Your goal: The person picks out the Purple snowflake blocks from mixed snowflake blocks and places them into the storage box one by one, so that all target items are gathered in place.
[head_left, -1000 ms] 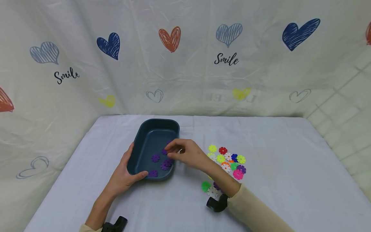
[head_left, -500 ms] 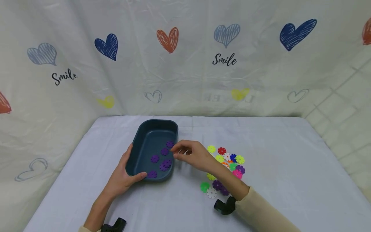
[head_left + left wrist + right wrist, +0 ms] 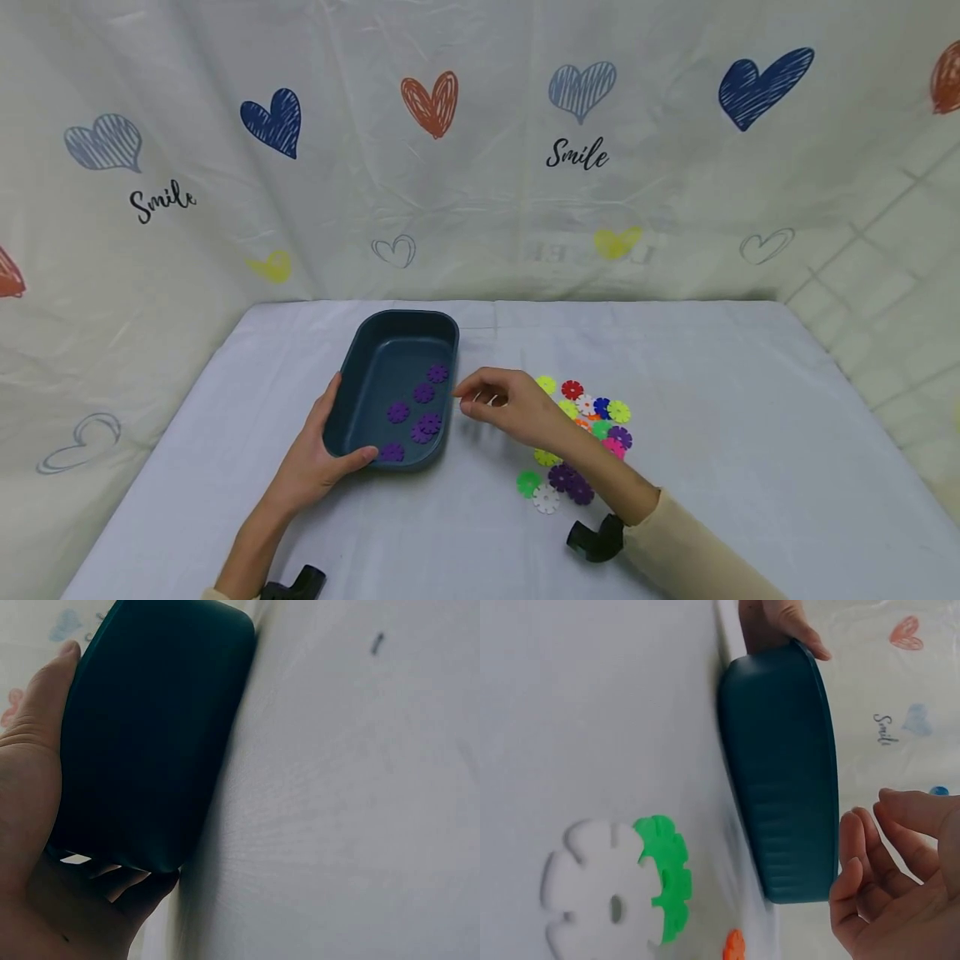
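Observation:
My left hand (image 3: pixel 317 450) grips the near left corner of a dark blue-green rectangular tray (image 3: pixel 352 367), thumb over the rim, fingers along the outer side. Several purple notched flower-shaped discs (image 3: pixel 398 412) lie in the tray, mostly towards its right side. Just off the tray's right rim hovers my right hand (image 3: pixel 513 408), fingers loosely curled and holding nothing. In the right wrist view a gap shows between thumb and fingertips (image 3: pixel 851 832), beside the tray wall. Under and around my right forearm lies a loose group of mixed-colour discs (image 3: pixel 618 411), partly hidden by the arm.
The tray stands on a white cloth (image 3: pixel 720 433). Closest to me in the disc group are a white disc (image 3: pixel 546 499), a green disc (image 3: pixel 528 484) and purple discs (image 3: pixel 580 489). A white curtain (image 3: pixel 495 200) printed with hearts hangs behind.
My right hand has drawn back to the right, from over the tray to outside its rim, uncovering purple discs inside. My left hand keeps its grip on the tray.

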The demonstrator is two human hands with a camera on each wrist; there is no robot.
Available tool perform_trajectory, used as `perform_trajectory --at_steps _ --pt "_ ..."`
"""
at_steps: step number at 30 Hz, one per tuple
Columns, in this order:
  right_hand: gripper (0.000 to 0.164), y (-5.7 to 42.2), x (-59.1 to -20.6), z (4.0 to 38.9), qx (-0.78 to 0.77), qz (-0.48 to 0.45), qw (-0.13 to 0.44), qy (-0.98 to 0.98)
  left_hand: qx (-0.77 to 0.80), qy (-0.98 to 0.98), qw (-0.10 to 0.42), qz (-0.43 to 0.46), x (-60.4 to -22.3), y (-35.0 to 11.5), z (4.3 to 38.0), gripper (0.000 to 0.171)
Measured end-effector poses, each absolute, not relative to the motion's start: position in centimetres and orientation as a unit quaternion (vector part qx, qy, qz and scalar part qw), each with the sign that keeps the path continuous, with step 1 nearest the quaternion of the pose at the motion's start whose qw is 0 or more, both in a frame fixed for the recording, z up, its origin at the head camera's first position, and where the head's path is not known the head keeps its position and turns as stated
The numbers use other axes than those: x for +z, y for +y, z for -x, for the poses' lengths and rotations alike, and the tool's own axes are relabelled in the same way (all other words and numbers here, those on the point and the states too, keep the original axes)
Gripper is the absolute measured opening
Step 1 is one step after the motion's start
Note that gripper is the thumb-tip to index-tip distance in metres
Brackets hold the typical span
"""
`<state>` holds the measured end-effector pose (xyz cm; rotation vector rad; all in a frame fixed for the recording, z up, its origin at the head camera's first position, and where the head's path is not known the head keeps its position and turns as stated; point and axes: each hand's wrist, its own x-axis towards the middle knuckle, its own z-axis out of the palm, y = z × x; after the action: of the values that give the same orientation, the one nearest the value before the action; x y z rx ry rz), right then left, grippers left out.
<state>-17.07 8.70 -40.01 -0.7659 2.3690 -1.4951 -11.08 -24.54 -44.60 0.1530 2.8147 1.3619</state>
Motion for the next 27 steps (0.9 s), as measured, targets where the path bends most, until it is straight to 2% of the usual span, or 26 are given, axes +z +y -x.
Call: perform_trajectory --at_steps 10,17,27 --pt "0.017 9.7 -40.2 16.9 -0.509 0.256 0.120 0.813 0.434 0.899 0.008 -0.050 -44.3 -24.4 11.1 0.123" --pt "0.023 10.4 -40.4 16.7 -0.512 0.253 0.123 0.812 0.437 0.899 0.012 -0.043 -44.4 -24.5 11.1 0.123" --pt "0.024 11.5 -41.1 16.5 -0.516 0.237 0.132 0.812 0.438 0.898 0.016 -0.042 -44.4 -24.5 11.2 0.122"
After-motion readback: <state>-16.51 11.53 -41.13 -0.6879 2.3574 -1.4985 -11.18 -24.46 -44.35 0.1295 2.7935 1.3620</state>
